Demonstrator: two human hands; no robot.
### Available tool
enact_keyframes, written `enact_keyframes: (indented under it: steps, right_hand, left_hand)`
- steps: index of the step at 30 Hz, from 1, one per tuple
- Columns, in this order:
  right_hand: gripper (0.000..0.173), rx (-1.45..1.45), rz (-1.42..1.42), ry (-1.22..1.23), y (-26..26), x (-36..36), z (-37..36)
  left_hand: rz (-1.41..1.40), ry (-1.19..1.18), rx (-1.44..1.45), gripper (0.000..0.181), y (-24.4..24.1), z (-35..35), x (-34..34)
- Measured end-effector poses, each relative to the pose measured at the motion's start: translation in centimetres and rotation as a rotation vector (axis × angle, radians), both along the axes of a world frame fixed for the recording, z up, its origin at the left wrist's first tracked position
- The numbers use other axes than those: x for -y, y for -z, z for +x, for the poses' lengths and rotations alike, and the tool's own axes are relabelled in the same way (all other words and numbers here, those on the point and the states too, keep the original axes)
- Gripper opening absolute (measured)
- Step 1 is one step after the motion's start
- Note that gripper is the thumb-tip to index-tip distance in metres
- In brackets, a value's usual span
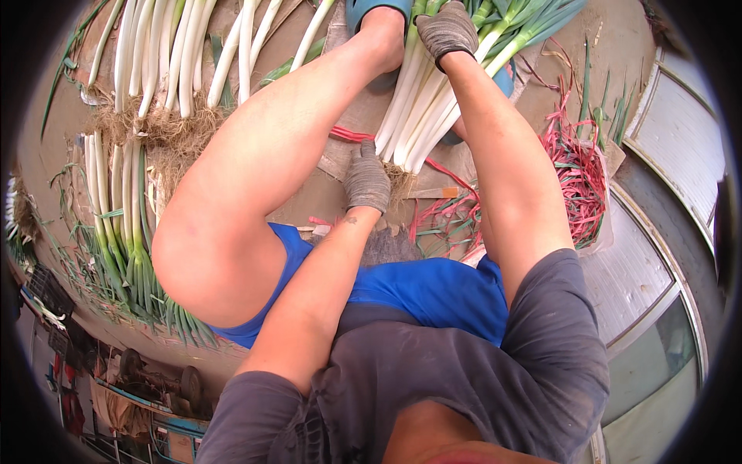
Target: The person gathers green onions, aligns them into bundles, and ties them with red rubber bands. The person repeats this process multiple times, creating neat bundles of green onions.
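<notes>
A bunch of long green onions (426, 116) lies slanting between my feet, its white stems and roots towards me, its green leaves away. My right hand (449, 33), in a grey knit glove, is closed around some of the bunch where white turns green. My left hand (369, 181), gloved the same way, is at the root end, against its left side; its fingers are partly hidden, so its grip cannot be told. A red flat tie (351, 134) passes beside the left fingertips, and a red strip shows again right of the bunch. The bunch's underside is hidden.
More long onions (156, 58) lie in rows at the upper left, others (116, 209) below them. A clear bag of red and green ties (579, 197) stands at the right, beside metal-framed panels (632, 272). Loose ties (452, 223) lie near my lap. A wheeled cart (168, 388) is at the lower left.
</notes>
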State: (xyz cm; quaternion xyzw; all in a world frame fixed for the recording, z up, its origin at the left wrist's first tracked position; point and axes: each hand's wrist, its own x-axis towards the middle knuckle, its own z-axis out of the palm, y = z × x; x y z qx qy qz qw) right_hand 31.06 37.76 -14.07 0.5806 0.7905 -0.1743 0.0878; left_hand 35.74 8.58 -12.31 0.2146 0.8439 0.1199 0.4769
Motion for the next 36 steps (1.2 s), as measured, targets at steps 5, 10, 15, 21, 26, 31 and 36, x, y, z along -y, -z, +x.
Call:
enact_keyframes:
  steps: [5,10,15,21,26,31,36]
  right_hand:
    - [0.036,0.029,0.175,-0.078,2.6,-1.3,3.3]
    - [0.044,-0.061,-0.050,0.041,-1.1,3.4,4.6]
    - [0.027,0.040,-0.550,0.048,-0.3,13.8,10.8]
    - [0.033,-0.082,-0.610,0.260,2.1,17.3,12.8]
    - [0.037,-0.238,-0.726,0.375,3.5,17.7,13.2]
    - [0.041,-0.323,-0.759,0.342,3.2,18.6,13.3]
    - [0.039,-0.348,-0.683,0.354,5.0,19.4,14.3]
  left_hand:
    - [-0.005,0.041,0.033,0.045,0.6,0.6,-0.2]
    - [-0.013,0.027,0.056,0.044,-0.1,0.1,-0.3]
    - [0.004,0.021,-0.041,0.046,0.1,0.6,0.2]
    - [-0.006,0.021,-0.051,0.045,1.5,0.3,0.2]
    - [-0.031,0.048,-0.002,0.041,0.8,-0.7,-0.2]
    - [-0.029,-0.010,0.067,0.042,1.7,-0.5,0.1]
    - [0.039,-0.054,0.001,0.049,0.3,0.7,0.1]
